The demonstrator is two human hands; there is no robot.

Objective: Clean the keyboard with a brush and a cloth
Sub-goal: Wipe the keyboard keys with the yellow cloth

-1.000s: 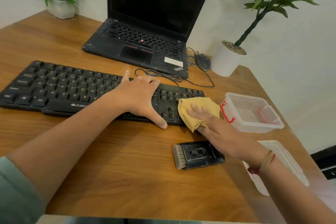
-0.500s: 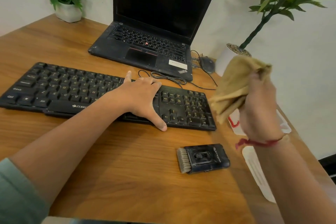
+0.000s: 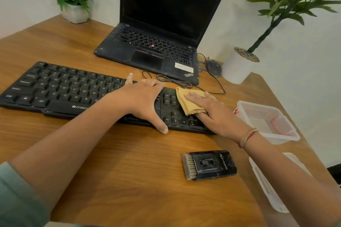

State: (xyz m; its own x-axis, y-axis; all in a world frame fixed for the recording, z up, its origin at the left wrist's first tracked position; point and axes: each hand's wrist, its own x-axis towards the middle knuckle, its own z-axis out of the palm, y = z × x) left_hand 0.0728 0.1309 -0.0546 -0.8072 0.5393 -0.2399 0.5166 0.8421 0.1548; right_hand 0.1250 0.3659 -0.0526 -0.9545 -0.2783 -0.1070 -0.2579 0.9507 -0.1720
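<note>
You are at a wooden table (image 3: 129, 180) pushed into a corner of pale walls. Its right edge runs on a slant from the far corner toward you. The widest stretch of open wood lies between the keyboard's near edge and your body, and a second stretch shows at far left beside the laptop. You have one black keyboard (image 3: 60, 90), lying lengthwise across the table in front of you. Your left hand (image 3: 142, 97) is spread flat over its right-middle keys, with the thumb reaching past the near edge onto the wood. Your right hand (image 3: 215, 114) lies at the keyboard's right end, fingers straight and together, pressing the single yellow cloth (image 3: 186, 101) down onto the keys there. The thumb is partly hidden at the cloth's lower edge. A thread band (image 3: 247, 137) circles that wrist. The one brush (image 3: 208, 165), a black block with pale bristles pointing left, rests on the wood nearer to you than the keyboard, apart from it and just beside your right forearm. Behind the keyboard stands one open laptop (image 3: 156, 46) with a dark screen. A loose cable (image 3: 175, 80) is looped between the two, and one mouse (image 3: 214, 67) sits at the laptop's right corner. There are two potted plants: a flowering one (image 3: 74, 14) in the far left corner and a leafy one in a white pot (image 3: 238, 68) in the far right corner. One clear plastic container (image 3: 267, 121) sits close to the slanted right edge, and its lid (image 3: 271, 190) lies nearer you along that edge.
</note>
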